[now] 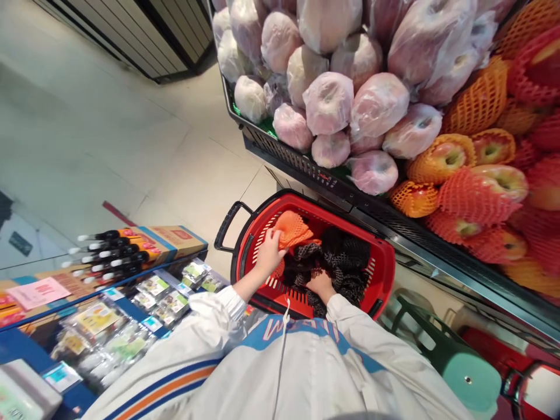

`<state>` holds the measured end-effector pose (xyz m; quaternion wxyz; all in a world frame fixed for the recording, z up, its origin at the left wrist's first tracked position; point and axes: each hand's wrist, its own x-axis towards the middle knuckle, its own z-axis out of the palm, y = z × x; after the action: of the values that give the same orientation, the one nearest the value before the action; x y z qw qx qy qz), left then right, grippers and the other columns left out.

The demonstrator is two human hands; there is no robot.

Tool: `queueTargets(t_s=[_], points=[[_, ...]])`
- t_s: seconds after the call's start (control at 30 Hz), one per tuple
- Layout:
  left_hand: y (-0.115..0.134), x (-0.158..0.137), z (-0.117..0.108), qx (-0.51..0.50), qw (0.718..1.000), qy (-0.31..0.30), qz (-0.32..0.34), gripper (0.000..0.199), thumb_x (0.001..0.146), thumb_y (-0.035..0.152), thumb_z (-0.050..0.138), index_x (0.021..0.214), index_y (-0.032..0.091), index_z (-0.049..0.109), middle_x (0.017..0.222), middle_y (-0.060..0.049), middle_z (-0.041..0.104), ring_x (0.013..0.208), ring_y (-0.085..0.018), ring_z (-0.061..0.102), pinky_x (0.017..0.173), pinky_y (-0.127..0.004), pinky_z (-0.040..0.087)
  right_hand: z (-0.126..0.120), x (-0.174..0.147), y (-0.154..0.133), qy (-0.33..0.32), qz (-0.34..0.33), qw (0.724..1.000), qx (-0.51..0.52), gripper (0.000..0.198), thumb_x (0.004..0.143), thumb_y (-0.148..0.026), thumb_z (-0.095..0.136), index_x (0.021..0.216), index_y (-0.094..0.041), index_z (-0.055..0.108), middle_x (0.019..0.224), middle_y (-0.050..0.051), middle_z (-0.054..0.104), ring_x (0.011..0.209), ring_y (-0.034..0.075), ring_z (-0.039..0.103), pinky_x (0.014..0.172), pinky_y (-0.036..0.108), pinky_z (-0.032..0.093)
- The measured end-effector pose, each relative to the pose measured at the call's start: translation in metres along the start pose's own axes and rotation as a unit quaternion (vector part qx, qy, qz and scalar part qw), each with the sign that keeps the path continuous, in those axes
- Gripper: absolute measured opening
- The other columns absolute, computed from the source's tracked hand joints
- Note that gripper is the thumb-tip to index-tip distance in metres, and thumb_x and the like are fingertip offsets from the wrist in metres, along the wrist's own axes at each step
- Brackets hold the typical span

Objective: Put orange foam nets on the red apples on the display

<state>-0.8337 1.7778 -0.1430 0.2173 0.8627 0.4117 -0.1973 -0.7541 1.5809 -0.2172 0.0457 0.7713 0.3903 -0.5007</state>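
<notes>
Buried among black foam nets (353, 252): fingertips of right hand (321, 284); contents of nets unseen. Unclear: exact finger placement of left hand (268, 255) on orange foam net (292, 228). Cut off by upper edge: film-wrapped apples (330, 20); by right edge: red-netted apples (538, 65). Too small to read: price tags (62, 377), pink sign (38, 291). Partly lost in folds: jacket lettering (275, 328).

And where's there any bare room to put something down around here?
The widest bare patch is the pale floor, bordered by the black handle, bottles and fruit display. Crowded: the red basket, where the left hand touches orange netting and the right hand is among black netting; also the display, heaped with wrapped fruit.
</notes>
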Motion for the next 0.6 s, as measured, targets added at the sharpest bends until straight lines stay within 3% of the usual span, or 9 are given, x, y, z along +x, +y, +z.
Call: queueTargets(t_s=[0.1,0.27,0.33,0.43,0.6], points=[[-0.015,-0.031,0.002,0.002,0.998,0.019,-0.057,0.044,0.091,0.027,0.07,0.132,0.02,0.054,0.146,-0.014,0.051,0.105,-0.028,0.072,0.085,-0.035,0.06,-0.001,-0.008,-0.002,0.027,0.002,1.0,-0.002,0.103,0.082,-0.05,0.078,0.165,-0.02,0.025,0.168,0.02,0.032,0.147,0.036,0.043,0.115,0.043,0.043],[-0.019,-0.054,0.019,0.063,0.997,-0.015,-0.053,0.041,0.094,0.024,0.064,0.134,0.022,0.055,0.147,-0.015,0.049,0.1,-0.026,0.073,0.078,-0.034,0.06,-0.002,-0.024,-0.005,0.073,-0.027,0.997,-0.012,0.119,0.08,-0.046,0.084,0.167,-0.018,0.007,0.172,0.025,0.01,0.141,0.035,0.048,0.108,0.044,0.048],[-0.012,-0.057,0.027,0.07,0.996,-0.037,-0.038,0.04,0.095,0.026,0.063,0.134,0.023,0.056,0.146,-0.015,0.05,0.1,-0.027,0.073,0.077,-0.034,0.06,-0.003,-0.027,-0.005,0.06,-0.084,0.994,-0.037,0.11,0.082,-0.041,0.083,0.167,-0.028,0.013,0.174,0.02,0.007,0.148,0.036,0.038,0.108,0.045,0.048],[-0.001,-0.054,0.032,0.067,0.996,-0.047,-0.031,0.042,0.095,0.03,0.063,0.136,0.024,0.055,0.143,-0.017,0.052,0.099,-0.027,0.072,0.077,-0.035,0.06,-0.004,-0.029,-0.001,0.02,-0.139,0.988,-0.072,0.08,0.092,-0.038,0.07,0.162,-0.036,0.031,0.174,0.009,0.021,0.154,0.036,0.024,0.109,0.049,0.047],[-0.001,-0.026,0.019,0.109,0.989,-0.038,-0.089,0.047,0.097,0.034,0.06,0.14,0.016,0.051,0.135,-0.021,0.059,0.1,-0.031,0.074,0.078,-0.037,0.06,-0.008,-0.032,0.003,0.0,-0.125,0.989,-0.078,0.055,0.094,-0.04,0.062,0.145,-0.02,0.057,0.165,0.009,0.041,0.14,0.037,0.041,0.102,0.048,0.052]])
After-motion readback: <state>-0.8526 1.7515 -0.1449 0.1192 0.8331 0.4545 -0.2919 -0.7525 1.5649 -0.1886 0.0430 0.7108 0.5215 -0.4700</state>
